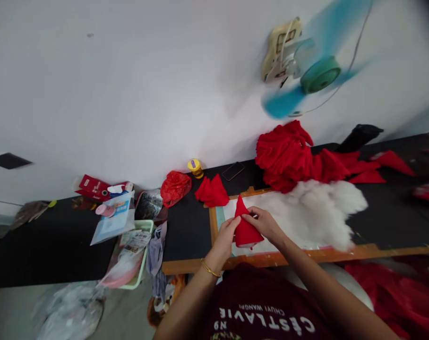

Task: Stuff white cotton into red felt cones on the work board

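Between my two hands is a small red cone-shaped fabric piece (247,234), its tip pointing away from me and its wide end toward me, where a little white shows. My left hand (229,230) grips its left side with the thumb on top. From the right, my right hand (263,222) pinches it near the middle, fingers curled. Beneath lies a white sheet (271,208) on the table. A heap of white stuffing (324,208) spreads to the right of my hands. Just beyond them sit a few red fabric pieces (212,190).
A large pile of red fabric (283,153) stands against the wall, below a turning blue fan (321,75). A phone (233,171), a yellow-lidded jar (195,168) and a red plastic bag (175,188) line the back edge. A green basket (143,255) is at the left.
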The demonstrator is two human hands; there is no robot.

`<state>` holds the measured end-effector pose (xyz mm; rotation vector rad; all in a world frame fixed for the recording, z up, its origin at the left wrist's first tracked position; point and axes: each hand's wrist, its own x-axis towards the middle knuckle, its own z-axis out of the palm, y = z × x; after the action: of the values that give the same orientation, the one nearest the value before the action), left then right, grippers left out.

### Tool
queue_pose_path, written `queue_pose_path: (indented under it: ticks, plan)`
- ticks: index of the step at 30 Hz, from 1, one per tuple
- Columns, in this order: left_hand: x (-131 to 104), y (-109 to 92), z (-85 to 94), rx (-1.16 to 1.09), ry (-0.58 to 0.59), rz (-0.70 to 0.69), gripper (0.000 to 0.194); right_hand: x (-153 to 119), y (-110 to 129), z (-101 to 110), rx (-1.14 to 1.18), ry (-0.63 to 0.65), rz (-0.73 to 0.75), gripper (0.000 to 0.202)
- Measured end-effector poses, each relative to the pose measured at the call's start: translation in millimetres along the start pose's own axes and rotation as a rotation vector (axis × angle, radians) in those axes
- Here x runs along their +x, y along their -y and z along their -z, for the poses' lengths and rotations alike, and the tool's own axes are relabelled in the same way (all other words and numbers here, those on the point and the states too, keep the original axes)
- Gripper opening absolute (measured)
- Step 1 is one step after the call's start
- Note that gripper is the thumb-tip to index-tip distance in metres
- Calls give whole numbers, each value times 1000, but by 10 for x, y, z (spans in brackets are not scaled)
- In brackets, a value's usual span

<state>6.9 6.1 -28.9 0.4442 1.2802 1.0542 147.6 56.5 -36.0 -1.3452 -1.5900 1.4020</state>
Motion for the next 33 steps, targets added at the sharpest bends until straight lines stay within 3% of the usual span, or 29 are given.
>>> queue_pose_path:
  ticks: [7, 10, 12, 14, 19, 21, 25, 30, 33]
  plan:
    - [120, 50, 121, -5, -117, -99, 39, 25, -73, -120, 153, 30, -24, 26]
    - [183, 68, 178, -112, -165, -101, 42, -9, -67, -72, 107, -109, 0, 30]
    - [219, 82, 218, -206, -197, -97, 45, -119, -34, -5, 12, -239, 78, 28]
    - [250, 102, 245, -276, -232, -97, 47, -282, 12, 46, -77, -291, 187, 25]
    - [263, 131, 169, -319, -253, -90, 44, -572, 33, -64, -229, -104, 470, 27]
    - [230, 119, 95, -309, -224, -107, 42, -565, -26, -158, -302, -105, 521, 32]
    - [132, 80, -31, -277, -193, -152, 39, -481, -150, -270, -343, -171, 519, 34]
    - [4, 22, -118, -240, -182, -179, 41, -477, -190, -301, -357, -72, 427, 25]
    - [-63, -23, -161, -274, -168, -187, 45, -503, -186, -319, -370, -30, 449, 27]
